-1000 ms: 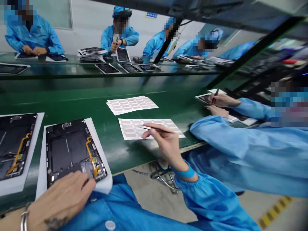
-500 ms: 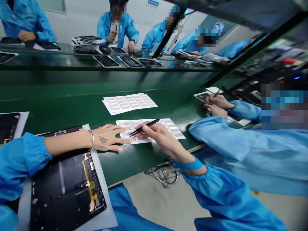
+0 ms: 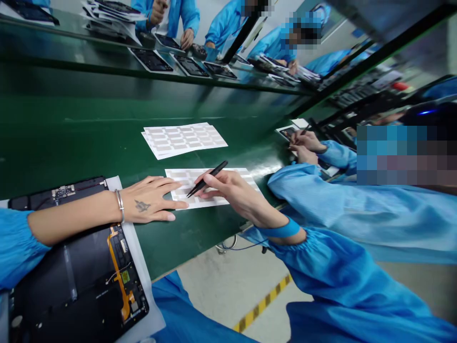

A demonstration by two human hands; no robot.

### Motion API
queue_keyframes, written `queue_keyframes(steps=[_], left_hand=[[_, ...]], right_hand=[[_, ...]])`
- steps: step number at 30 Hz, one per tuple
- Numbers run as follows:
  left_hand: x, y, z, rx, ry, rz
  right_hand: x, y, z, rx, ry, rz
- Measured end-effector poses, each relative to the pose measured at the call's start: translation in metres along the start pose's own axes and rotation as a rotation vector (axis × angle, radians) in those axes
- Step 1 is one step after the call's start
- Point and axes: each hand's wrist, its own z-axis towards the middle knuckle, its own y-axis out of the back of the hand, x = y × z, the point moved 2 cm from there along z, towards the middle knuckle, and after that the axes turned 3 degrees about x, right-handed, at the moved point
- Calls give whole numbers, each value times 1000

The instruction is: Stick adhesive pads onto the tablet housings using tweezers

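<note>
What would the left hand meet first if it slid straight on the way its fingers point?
Probably the black tweezers in the right hand, just ahead of the left hand, though their height above the white sheet is unclear.

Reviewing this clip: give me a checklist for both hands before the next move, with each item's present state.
1. Tweezers held in the right hand: ok, between thumb and fingers.
2. Left hand at the nearer printed sheet: ok, fingers reach over its left edge.
3. Tweezer tips touching that sheet: cannot tell.
4. Left forearm clear of the open device: not ok, it crosses above.
5. Farther sheets clear of both hands: ok.
</note>
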Motion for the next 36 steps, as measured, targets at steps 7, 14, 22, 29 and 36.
queue_keyframes(steps=[7, 14, 22, 29, 36], left_hand=[[-1, -1, 1, -3, -8, -2], [1, -2, -2, -79, -33, -50], [-9, -4, 8, 11, 36, -11], [6, 45, -88, -111, 246, 113], [-6, 13, -82, -67, 132, 32]], right_hand=[[8, -2, 3, 44, -45, -31], [2, -3, 3, -34, 51, -79], [3, -18, -17, -232, 280, 183], [31, -22, -11, -243, 283, 125], [0, -6, 8, -38, 25, -33]])
